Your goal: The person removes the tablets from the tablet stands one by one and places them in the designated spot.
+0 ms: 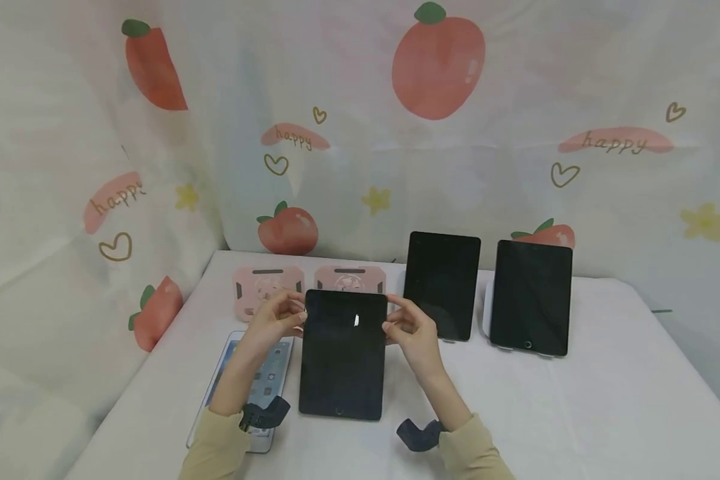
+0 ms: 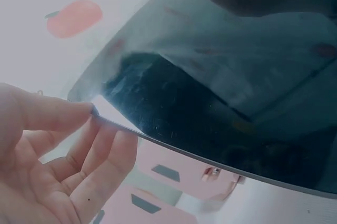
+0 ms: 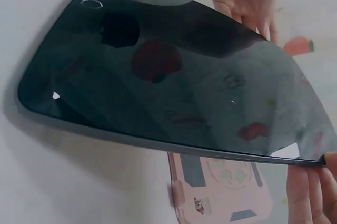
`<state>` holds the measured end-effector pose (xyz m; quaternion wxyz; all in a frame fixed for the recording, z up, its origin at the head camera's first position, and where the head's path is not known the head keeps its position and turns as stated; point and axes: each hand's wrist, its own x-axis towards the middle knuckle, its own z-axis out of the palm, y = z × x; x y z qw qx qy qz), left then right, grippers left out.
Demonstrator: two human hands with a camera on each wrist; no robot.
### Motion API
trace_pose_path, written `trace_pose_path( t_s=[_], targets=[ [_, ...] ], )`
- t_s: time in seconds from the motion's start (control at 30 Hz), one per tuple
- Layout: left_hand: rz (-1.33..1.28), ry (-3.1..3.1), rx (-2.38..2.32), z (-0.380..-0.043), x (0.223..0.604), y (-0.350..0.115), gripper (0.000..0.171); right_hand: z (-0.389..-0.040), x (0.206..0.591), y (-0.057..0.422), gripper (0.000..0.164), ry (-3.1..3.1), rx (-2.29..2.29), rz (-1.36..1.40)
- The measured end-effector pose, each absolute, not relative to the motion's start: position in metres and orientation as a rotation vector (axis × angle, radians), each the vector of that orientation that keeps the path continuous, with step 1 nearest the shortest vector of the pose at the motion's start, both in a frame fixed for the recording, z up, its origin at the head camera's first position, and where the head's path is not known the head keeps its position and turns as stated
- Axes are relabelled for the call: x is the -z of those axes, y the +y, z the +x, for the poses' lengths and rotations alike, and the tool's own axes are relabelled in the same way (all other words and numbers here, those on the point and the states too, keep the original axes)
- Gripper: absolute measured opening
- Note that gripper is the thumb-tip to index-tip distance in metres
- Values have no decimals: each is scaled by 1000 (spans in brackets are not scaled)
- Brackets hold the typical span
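backdrop (image 1: 348,60): pale; peaches (image 1: 438,69), hearts (image 1: 566,175), yellow flowers (image 1: 706,222) | table (image 1: 612,380): white, rounded corner

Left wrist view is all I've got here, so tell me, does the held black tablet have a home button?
Observer: Yes, a round home button shows on the black tablet in the right wrist view.
Operator: Any other tablets to its right?
Observer: Two dark-screened ones: a middle tablet and a far-right tablet.
Operator: And near the left arm?
Observer: A white tablet with a lit screen, partly hidden by the left forearm.
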<state>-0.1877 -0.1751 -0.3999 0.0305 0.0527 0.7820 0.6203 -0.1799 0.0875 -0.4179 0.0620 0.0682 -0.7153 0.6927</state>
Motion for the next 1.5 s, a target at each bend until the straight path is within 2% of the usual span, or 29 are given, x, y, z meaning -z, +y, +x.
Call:
trace_pose_path(
  t_s=[0.57, 1.13, 1.5],
  targets=[
    [89, 2335, -1857, -195, 417, -177, 23, -185, 437, 86, 48, -2198, -2248, 26],
    [-82, 2261, -1772, -202, 442, -174, 27, -186, 452, 85, 48, -2310, -2285, -197],
    [-37, 2213, -1697, -203, 447, -175, 29, -186, 458, 83, 49, -2340, -2357, -232]
  ],
)
